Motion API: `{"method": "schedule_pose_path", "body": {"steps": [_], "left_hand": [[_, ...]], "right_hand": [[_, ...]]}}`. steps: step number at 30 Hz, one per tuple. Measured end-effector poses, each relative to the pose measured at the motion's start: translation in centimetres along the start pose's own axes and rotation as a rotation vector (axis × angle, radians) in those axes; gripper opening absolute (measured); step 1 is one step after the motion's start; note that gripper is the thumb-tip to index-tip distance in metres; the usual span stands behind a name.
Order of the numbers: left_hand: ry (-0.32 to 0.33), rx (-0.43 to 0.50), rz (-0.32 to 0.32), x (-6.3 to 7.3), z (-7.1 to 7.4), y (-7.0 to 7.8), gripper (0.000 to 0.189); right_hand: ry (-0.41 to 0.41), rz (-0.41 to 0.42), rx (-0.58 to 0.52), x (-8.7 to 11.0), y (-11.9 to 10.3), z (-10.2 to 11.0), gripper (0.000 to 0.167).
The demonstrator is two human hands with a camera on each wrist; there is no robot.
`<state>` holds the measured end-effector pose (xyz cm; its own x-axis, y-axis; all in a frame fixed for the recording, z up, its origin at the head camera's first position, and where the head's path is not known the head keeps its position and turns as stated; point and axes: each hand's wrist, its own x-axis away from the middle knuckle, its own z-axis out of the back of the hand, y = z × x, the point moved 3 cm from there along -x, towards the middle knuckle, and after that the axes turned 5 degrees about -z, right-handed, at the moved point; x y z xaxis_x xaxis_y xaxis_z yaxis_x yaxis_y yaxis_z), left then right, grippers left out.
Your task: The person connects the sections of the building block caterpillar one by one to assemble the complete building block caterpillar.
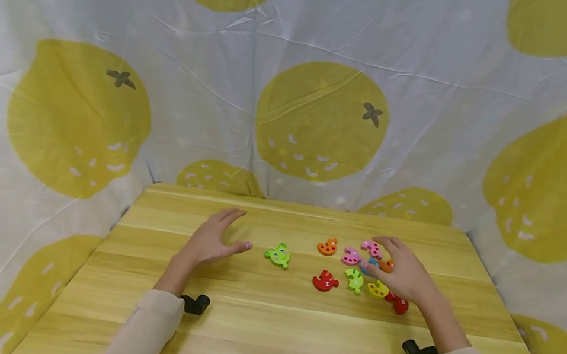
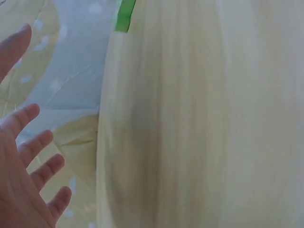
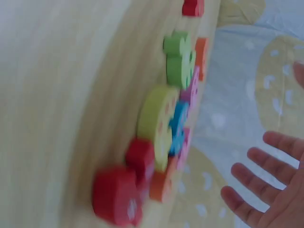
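Observation:
My left hand [image 1: 210, 240] hovers over the left part of the table with fingers spread, holding nothing. Right of its thumb lies a light green puzzle piece with a smiling animal face [image 1: 278, 255]. My right hand [image 1: 402, 270], also spread and without anything in it, is above a cluster of puzzle pieces. Around it lie a blue piece [image 1: 369, 266], partly hidden, a yellow piece [image 1: 378, 289], a red piece [image 3: 116, 195], a pink piece [image 1: 372, 249] and an orange piece [image 1: 387, 265]. Left of these are a green piece [image 1: 354, 281] and another pink piece [image 1: 351, 256].
Farther left in the group sit an orange dotted piece [image 1: 327, 247] and a red piece marked 2 [image 1: 325, 281]. The wooden table [image 1: 262, 341] ends at a lemon-print curtain [image 1: 207, 101] behind and at both sides. Black mounts [image 1: 195, 304] are at the wrists.

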<state>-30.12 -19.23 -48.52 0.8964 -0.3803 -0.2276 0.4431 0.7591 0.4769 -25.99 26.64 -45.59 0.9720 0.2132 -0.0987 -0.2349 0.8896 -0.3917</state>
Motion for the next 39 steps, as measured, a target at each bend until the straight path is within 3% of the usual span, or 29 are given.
{"method": "schedule_pose_path", "body": {"steps": [7, 12, 19, 23, 28, 33, 39], "left_hand": [[-0.039, 0.11, 0.001, -0.4, -3.1, 1.4, 0.075], [-0.059, 0.178, -0.041, -1.1, -5.1, 2.4, 0.06], [-0.072, 0.202, -0.142, -2.2, -7.1, 4.6, 0.049], [-0.102, 0.176, -0.171, -2.4, -8.1, 5.1, 0.045], [-0.117, 0.177, -0.166, -2.3, -8.5, 4.9, 0.041], [-0.091, 0.209, -0.149, -1.7, -8.2, 4.4, 0.041], [-0.065, 0.242, -0.101, -1.0, -7.6, 3.7, 0.042]], "right_hand": [[0.007, 0.021, -0.076, 0.6, -2.2, -3.6, 0.08], [0.014, 0.034, -0.124, 0.5, -4.1, -6.0, 0.076], [0.0, 0.0, -0.161, 0.6, -5.7, -7.5, 0.068], [-0.009, 0.007, -0.15, 0.6, -6.5, -8.1, 0.062], [-0.003, -0.018, -0.146, 0.6, -7.1, -8.8, 0.059], [-0.014, -0.068, -0.13, 0.7, -7.4, -9.4, 0.056], [0.01, -0.066, -0.113, 0.6, -8.1, -9.9, 0.051]]}}
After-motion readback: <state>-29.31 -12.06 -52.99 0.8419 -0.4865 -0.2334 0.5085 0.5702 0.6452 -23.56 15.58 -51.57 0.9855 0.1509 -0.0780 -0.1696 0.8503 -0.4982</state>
